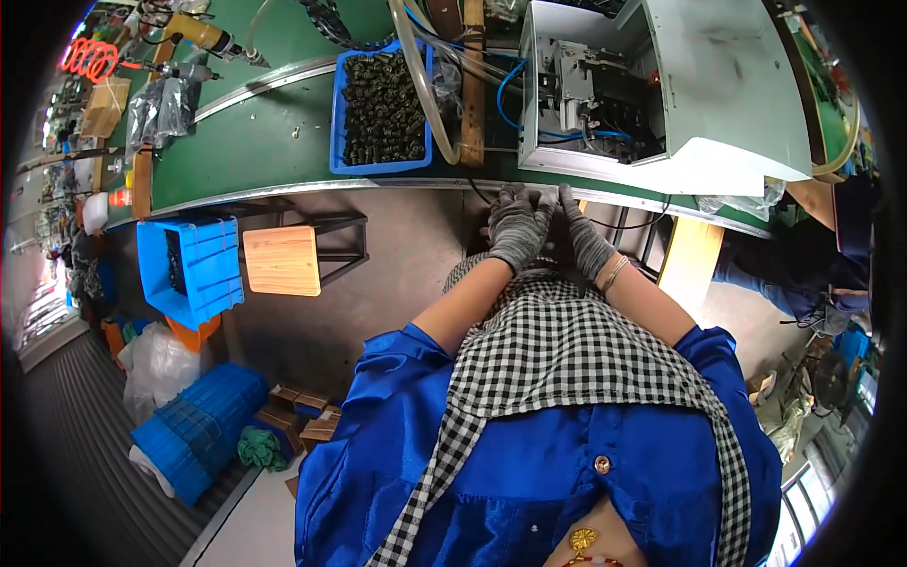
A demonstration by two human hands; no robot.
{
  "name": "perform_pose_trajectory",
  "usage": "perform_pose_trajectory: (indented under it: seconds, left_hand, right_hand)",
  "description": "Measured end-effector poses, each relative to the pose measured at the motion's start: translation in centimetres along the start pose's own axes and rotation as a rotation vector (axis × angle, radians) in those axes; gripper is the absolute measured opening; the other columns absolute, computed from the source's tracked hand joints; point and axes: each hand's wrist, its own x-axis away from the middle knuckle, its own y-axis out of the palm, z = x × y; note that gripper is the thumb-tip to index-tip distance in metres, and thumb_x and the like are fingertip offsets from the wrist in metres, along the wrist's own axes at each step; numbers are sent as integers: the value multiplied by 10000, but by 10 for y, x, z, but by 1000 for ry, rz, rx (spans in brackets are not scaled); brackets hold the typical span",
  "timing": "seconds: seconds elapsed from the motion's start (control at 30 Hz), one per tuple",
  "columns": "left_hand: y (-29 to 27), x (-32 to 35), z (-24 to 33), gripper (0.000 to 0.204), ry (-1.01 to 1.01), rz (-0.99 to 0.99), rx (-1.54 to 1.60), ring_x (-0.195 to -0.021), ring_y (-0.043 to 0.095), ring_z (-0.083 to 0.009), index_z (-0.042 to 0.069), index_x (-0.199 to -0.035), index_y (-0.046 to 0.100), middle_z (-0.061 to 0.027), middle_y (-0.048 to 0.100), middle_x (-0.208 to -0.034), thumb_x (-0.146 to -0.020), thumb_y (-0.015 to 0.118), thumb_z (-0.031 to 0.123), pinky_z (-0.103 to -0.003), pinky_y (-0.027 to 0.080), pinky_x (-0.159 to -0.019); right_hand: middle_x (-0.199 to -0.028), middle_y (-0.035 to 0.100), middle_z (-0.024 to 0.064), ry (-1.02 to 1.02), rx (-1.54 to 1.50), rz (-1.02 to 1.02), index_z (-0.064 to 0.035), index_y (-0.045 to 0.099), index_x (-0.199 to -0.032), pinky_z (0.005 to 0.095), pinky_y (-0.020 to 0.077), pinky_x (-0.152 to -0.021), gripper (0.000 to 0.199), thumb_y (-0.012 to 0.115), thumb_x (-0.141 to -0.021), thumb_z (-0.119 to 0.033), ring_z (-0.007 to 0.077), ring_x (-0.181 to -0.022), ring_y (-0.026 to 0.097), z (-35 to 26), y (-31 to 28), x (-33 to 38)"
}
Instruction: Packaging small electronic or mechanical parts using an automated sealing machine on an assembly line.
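Both my hands wear grey knitted gloves and are close together at the front edge of the green workbench (274,142). My left hand (520,227) is bent at the fingers, closed, over the bench rim; whatever it may hold is hidden. Just to its right, my right hand (586,236) is seen from its side, fingers stretched forward, and nothing shows in it. Above and to the right of the hands stands a pale metal machine housing (737,85), with a metal mechanism (572,85) and blue air tubes inside. A thin black cable (638,224) hangs by the bench edge next to my right hand.
A blue tray (334,123) of small dark parts sits on the bench, left of a wooden post (472,85) and clear hoses. Yellow power tool (203,36) lies far left. Below are a blue crate (213,269), a wooden stool (282,260) and stacked blue crates (203,425).
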Motion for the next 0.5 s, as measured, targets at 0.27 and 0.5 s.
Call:
perform_pose_trajectory:
  seconds: [0.27, 0.5]
  left_hand:
    - [-13, -45, -2, 533, 226, 324, -99, -939, 628, -357, 130, -1356, 385, -200, 473, -1302, -841, 509, 72, -423, 531, -778]
    - [11, -96, -8, 324, -55, 275, -200, -840, 668, -355, 116, -1196, 547, -192, 651, -1020, -887, 455, 79, -442, 552, -666]
  right_hand:
    - [-751, 652, 75, -129, 386, 71, -107, 601, -805, 243, 383, -400, 390, 527, -917, -473, 134, -558, 574, -28, -63, 32]
    - [-536, 566, 36, -160, 635, 244, -87, 578, -729, 252, 353, -399, 342, 536, -933, -357, 139, -406, 469, -11, -29, 65]
